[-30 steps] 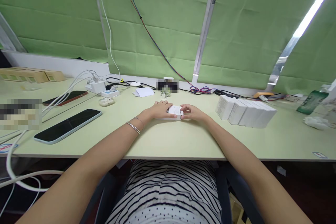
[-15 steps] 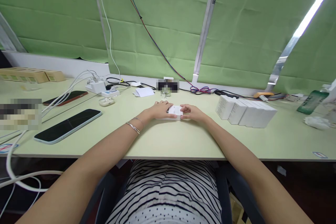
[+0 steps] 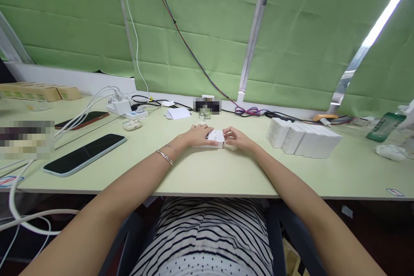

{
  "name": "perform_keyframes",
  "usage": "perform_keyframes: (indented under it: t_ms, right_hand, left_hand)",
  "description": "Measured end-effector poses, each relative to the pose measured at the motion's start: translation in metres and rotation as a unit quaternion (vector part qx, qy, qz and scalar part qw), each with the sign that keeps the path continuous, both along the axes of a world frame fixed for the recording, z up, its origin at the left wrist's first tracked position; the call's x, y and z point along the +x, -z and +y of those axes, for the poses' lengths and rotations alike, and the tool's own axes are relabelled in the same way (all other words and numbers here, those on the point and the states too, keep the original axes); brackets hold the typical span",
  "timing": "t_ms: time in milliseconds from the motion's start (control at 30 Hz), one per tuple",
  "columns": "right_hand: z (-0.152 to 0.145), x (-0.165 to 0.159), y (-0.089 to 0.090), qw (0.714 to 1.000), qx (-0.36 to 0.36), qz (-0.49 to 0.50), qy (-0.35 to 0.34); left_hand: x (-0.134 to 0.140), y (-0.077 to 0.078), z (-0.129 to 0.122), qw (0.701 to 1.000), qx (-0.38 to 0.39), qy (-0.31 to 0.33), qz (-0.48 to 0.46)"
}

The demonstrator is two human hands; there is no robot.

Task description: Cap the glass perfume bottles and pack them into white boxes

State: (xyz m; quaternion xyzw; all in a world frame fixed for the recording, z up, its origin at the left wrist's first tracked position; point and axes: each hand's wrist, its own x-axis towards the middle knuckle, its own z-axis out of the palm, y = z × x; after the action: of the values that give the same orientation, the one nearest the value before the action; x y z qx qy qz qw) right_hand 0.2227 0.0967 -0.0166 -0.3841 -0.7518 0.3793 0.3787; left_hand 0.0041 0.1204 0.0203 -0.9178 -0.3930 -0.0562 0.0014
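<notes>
A small white box [image 3: 217, 136] with fine printing on top lies flat on the table in front of me. My left hand [image 3: 198, 135] is wrapped over its left part, thumb along the near side, and hides much of it. At the box's right end is my right hand [image 3: 237, 139], its fingers bent and its thumb and fingertips at the end face. A darker patch shows on that end, but whether a flap stands open is too small to make out.
A row of upright white boxes [image 3: 304, 138] stands to the right. Leftward lie a phone [image 3: 86, 154], a darker phone [image 3: 82, 120], an earbud case [image 3: 131, 125] and white cables. Folded white paper [image 3: 177, 113] lies behind; a green bottle [image 3: 386, 126] is at far right.
My right hand has shifted very slightly right at the box's end, and the end face shows a little more. My left hand and the box have stayed in place.
</notes>
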Motion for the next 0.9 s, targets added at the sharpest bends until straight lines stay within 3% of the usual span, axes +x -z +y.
perform_keyframes:
  t_ms: [333,900]
  right_hand:
    - [0.009,-0.004,0.008,0.995,0.045,-0.048,0.078]
    - [0.001,-0.013,0.004,0.981,0.121,-0.125,0.081]
  left_hand:
    - [0.0,0.0,-0.001,1.0,-0.001,-0.006,0.003]
    - [0.001,-0.001,-0.002,1.0,-0.003,-0.003,-0.003]
